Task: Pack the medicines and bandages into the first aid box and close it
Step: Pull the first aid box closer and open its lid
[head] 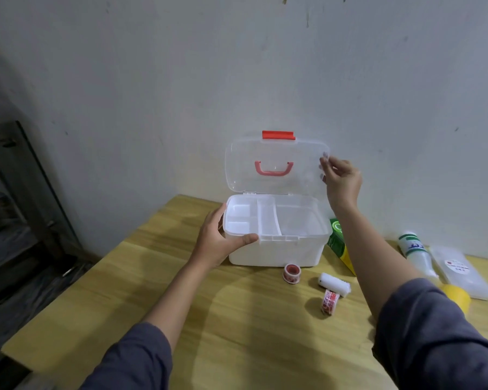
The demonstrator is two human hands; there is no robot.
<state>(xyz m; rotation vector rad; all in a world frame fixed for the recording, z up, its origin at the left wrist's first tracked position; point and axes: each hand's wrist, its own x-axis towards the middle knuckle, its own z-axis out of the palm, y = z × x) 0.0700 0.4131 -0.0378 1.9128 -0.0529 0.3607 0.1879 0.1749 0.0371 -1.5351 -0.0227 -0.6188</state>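
Note:
A white first aid box (276,253) stands open on the wooden table, its clear lid (273,153) raised upright with a red latch on top. An empty divided tray sits inside. My left hand (223,239) grips the box's front left corner. My right hand (340,181) holds the lid's right edge. In front of the box lie two red-printed tape rolls (292,273) (329,302) and a white bandage roll (334,284). A green and yellow carton (339,244) lies behind my right forearm.
At the right lie a white bottle with a green label (414,253), a clear flat case (462,273) and a yellow object (457,298) partly hidden by my sleeve. A wall rises close behind the table (181,319). Dark furniture stands beyond the left edge.

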